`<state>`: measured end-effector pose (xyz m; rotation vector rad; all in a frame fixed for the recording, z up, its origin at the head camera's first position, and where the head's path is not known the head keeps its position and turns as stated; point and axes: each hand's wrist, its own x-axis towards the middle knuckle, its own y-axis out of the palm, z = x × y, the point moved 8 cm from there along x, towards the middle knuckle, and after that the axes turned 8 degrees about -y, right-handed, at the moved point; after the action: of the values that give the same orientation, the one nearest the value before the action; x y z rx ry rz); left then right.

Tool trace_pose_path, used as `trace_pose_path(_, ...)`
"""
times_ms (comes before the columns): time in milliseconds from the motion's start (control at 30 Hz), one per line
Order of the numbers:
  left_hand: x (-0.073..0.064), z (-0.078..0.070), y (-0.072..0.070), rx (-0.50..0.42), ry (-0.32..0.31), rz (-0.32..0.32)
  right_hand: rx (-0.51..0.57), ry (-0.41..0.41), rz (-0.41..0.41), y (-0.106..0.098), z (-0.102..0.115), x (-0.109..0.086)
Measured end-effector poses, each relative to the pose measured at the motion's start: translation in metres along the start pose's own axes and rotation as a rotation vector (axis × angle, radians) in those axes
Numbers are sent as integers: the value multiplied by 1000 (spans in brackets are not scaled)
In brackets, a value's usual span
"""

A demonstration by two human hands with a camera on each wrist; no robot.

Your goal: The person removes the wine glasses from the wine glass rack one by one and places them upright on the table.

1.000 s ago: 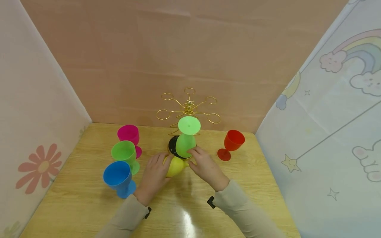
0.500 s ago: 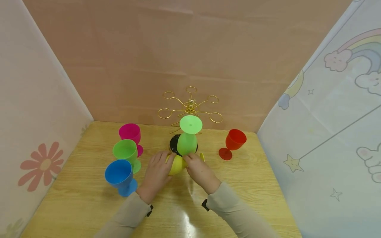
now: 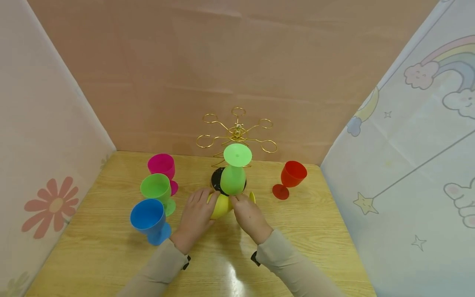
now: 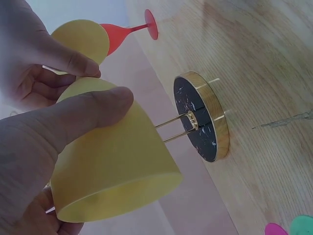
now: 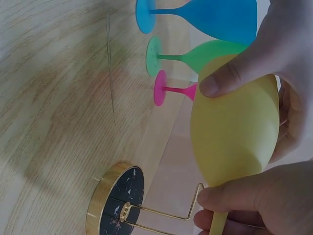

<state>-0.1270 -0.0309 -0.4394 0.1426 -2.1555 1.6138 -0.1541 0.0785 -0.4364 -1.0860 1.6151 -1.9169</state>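
Both hands hold a yellow goblet [image 3: 222,206] sideways above the table, its foot to the right. My left hand [image 3: 196,214] grips the bowl, thumb across its side in the left wrist view, where the goblet's open mouth [image 4: 122,198] shows. My right hand [image 3: 251,214] pinches the stem just below the bowl, as the right wrist view shows; part of the stem is hidden by the fingers. Just beyond the hands, a light green goblet [image 3: 233,180] is upside down at the front of a gold wire rack [image 3: 238,133]. How the rack supports it is hidden.
Upright on the left stand a pink goblet [image 3: 161,166], a green goblet [image 3: 155,189] and a blue goblet [image 3: 147,216]. A red goblet [image 3: 293,175] stands at the right. The rack's round black base [image 5: 128,196] has a gold rim. Fabric walls surround the wooden table [image 3: 289,255].
My right hand has moved slightly left and down from beside the light green goblet to pinch the yellow goblet's stem. The yellow foot now shows past that hand. The last half second brings little movement.
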Motion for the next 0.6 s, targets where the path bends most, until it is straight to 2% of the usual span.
trace_pose_path(300, 1, -1, 5, 31, 5, 50, -18, -8, -7, 0, 0, -1)
trace_pose_path(600, 1, -1, 7, 32, 34, 48, -19, -20, -5, 0, -2, -3)
